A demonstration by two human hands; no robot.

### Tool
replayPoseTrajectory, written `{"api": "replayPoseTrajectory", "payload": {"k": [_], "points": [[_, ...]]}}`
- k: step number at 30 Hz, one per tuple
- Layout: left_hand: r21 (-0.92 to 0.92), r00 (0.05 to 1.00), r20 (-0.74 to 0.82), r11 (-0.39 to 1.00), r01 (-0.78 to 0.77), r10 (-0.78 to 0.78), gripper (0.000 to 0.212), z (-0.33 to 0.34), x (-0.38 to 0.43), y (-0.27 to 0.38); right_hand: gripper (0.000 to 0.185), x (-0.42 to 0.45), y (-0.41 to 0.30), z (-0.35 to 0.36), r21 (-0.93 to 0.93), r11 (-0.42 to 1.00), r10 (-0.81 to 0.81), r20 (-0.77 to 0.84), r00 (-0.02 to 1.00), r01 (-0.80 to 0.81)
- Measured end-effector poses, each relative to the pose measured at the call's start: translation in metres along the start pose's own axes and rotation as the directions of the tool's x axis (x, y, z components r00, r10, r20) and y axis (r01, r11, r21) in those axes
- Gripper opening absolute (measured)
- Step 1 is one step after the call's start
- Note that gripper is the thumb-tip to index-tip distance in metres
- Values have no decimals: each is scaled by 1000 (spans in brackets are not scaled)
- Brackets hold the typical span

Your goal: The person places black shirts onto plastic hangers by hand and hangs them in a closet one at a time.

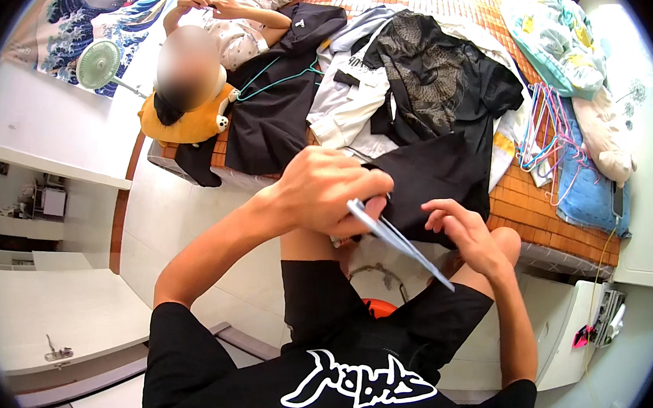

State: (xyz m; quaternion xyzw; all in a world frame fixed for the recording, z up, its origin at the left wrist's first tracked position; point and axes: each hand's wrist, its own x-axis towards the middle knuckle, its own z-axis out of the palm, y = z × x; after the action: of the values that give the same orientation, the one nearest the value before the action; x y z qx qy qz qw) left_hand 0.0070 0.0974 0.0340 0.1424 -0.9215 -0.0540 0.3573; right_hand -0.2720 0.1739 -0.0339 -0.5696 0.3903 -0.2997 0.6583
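My left hand [333, 193] is closed around the upper part of a light blue clothes hanger [401, 243], which slants down to the right over my lap. To the right, my right hand [462, 232] is raised with its fingers apart and loosely curled, holding nothing. Beyond both hands, black fabric [432, 178] hangs at the bed's edge. A black short-sleeved shirt with a printed design [429, 74] lies on a pile of clothes, with a white garment [352, 102] beside it.
Another person [242, 30] lies on the bed at the upper left, head on a yellow plush pillow [180, 120]. A teal hanger [281, 79] rests on dark clothing. Pink and blue hangers [551, 129], folded jeans [579, 172] and a phone [618, 201] are at the right. A green fan [98, 65] stands left.
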Motion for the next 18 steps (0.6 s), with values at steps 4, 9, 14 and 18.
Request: {"api": "replayPoseTrajectory", "payload": {"k": [4, 9, 14, 18], "points": [[-70, 994, 58, 994, -87, 91, 18, -7, 6, 26, 52, 15, -14, 35, -569, 780, -340, -33, 940, 262], [-108, 974, -88, 970, -218, 209, 19, -11, 12, 44, 34, 31, -1, 36, -774, 501, -365, 216, 905, 387], [20, 983, -67, 986, -168, 169, 18, -35, 14, 43, 22, 13, 24, 15, -891, 423, -12, 174, 985, 163], [129, 973, -177, 976, 175, -151, 8, -61, -1, 13, 20, -10, -4, -3, -922, 363, -230, 51, 972, 134]]}}
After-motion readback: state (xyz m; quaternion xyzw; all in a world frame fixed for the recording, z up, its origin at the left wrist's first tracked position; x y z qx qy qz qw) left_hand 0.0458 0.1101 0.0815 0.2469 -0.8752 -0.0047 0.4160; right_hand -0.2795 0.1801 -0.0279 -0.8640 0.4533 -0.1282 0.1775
